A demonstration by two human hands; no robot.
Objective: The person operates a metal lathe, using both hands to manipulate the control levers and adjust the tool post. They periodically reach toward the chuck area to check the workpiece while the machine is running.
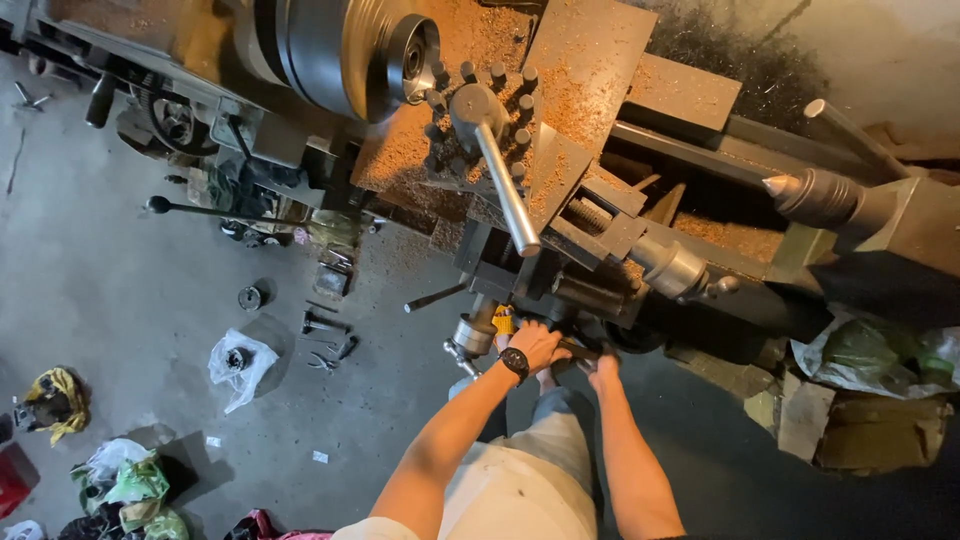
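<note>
**Both hands low on the lathe carriage controls**

Person stands at a metal lathe [600,150], seen from above. Left hand [535,345], with a black wristwatch [514,363], lies over a dark handwheel or handle [580,350] at the front of the carriage; fingers curl down on it, so it reads as a grip, though the exact hold is partly hidden. Right hand [604,372] sits just beside it on the same dark control; its fingers point away from the camera and I cannot tell if they close on anything. Both arms reach forward and down, since the controls sit low on the apron, close to the body.

Above the hands: tool post [480,115] ringed with bolts, its long steel lever [505,190] sticking out toward the operator so it is within reach. Chuck [350,50] top left, tailstock centre [815,195] at right, pointing toward the chuck along the bed. Orange-brown chips [580,70] cover the carriage and bed, lying where cutting throws them. A small steel crank handle [470,335] sits just left of the left hand.

Concrete floor [120,280] left of the machine carries loose hand tools [325,335], a white plastic bag [240,365], a yellow rag [55,400] and green bags [135,485], dropped near but clear of the standing spot. Cardboard boxes [850,420] are tucked under the right end.
</note>
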